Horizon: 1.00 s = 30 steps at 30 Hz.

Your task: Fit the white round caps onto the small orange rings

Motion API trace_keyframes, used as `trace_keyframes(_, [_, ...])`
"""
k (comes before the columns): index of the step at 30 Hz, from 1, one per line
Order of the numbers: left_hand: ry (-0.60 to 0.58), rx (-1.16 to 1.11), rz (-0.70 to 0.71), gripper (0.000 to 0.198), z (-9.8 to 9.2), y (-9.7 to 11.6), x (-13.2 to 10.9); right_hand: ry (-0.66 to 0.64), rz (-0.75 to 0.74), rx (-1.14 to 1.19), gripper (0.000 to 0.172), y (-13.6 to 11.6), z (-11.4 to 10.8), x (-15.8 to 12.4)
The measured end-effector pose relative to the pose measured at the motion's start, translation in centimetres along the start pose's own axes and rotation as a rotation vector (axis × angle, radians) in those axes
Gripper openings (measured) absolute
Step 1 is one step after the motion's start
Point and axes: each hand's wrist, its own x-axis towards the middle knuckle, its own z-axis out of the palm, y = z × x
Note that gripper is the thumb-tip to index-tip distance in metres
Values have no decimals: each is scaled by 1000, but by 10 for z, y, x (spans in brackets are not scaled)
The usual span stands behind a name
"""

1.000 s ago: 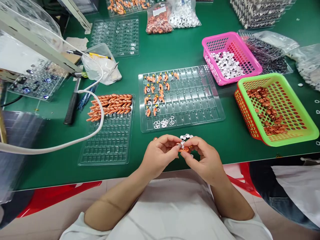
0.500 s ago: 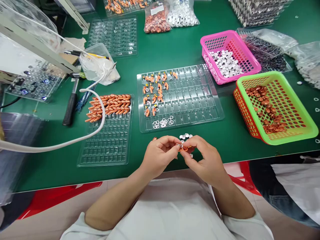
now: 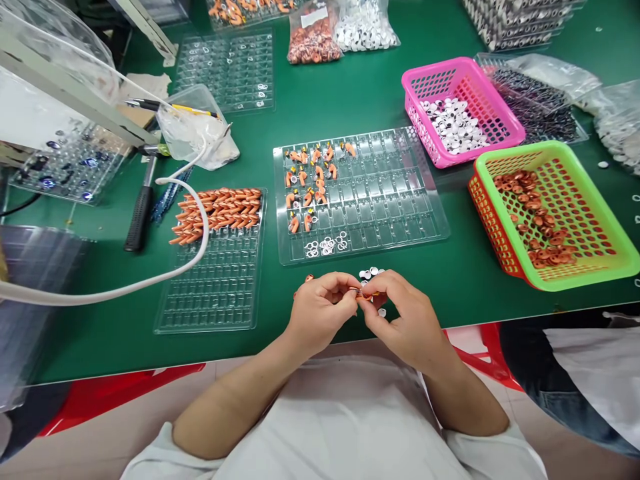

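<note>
My left hand [image 3: 323,310] and my right hand [image 3: 403,317] meet close to the table's front edge. Between their pinched fingertips is a small orange curved part [image 3: 367,297], mostly covered by the fingers. Small white round caps [image 3: 371,273] lie just beyond the hands, and a few copper-coloured pieces [image 3: 309,277] show past my left hand. Ahead sits a clear compartment tray [image 3: 390,193] with several orange curved parts [image 3: 320,175] at its left and white rings [image 3: 327,246] along its near side.
At the left, a second clear tray [image 3: 207,293] holds rows of copper-orange pieces [image 3: 220,213], beside a hammer [image 3: 140,217]. A white cable [image 3: 150,283] arcs over that tray. On the right stand a pink basket [image 3: 413,107] of white caps and a green basket [image 3: 607,200] of copper pieces.
Both hands stay together with the small orange part between them. My right fingers have shifted slightly left, closer to the left fingertips. Everything on the table looks the same.
</note>
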Motion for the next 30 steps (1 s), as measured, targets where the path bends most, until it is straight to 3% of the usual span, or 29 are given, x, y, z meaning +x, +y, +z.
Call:
trace_keyframes(7, [19,0,20,7,-1,0,-3,-5,22,86,16,-3,-1,-2])
trace_keyframes(15, [-90,-204,-60,14,-6,13,-3,159,193,265,29,5,3,-6])
trace_keyframes(18, [-117,-220,-67,15,-7,14,-4,161,222,352,28,6,2,-7])
trace_keyframes(23, [-94,-147,-29,11,-5,10,-5,123,210,356,29,6,0,-8])
trace_keyframes(30, [-3,79,132,10,-4,8,-9,116,207,389,31,7,4,-13])
